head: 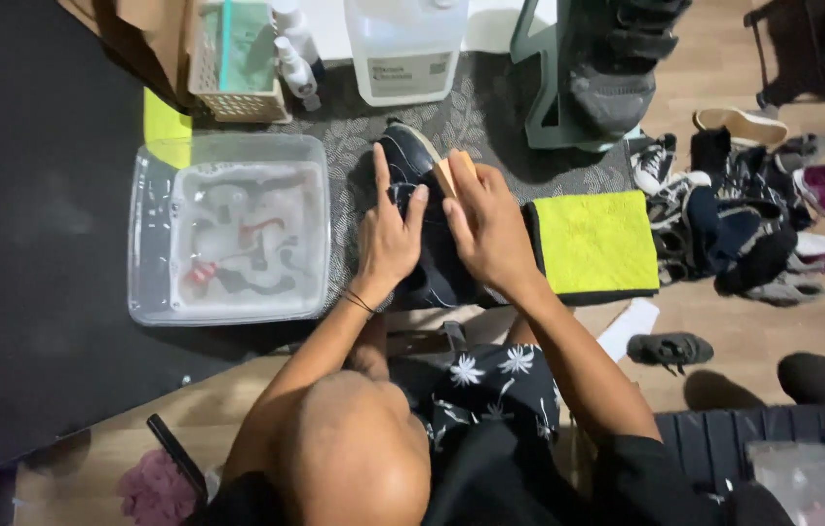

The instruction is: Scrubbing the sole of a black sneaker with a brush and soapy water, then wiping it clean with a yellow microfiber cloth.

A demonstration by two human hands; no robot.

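A dark navy shoe (410, 156) with a white sole edge lies on a grey patterned mat (490, 117) in front of me. My left hand (388, 234) rests flat on the shoe's upper, fingers spread, steadying it. A wooden-backed brush (453, 171) is gripped in my right hand (485, 229), pressed against the shoe just right of my left hand. My knees and a flower-patterned pair of shorts (490, 380) fill the lower middle.
A clear plastic tub (154, 175) of foamy water stands left of the shoe. A yellow-green cloth (595, 242) lies to the right. Behind are a white jug (402, 49), a basket with spray bottles (237, 68) and a shoe stand (588, 78). Several shoes (744, 224) pile at right.
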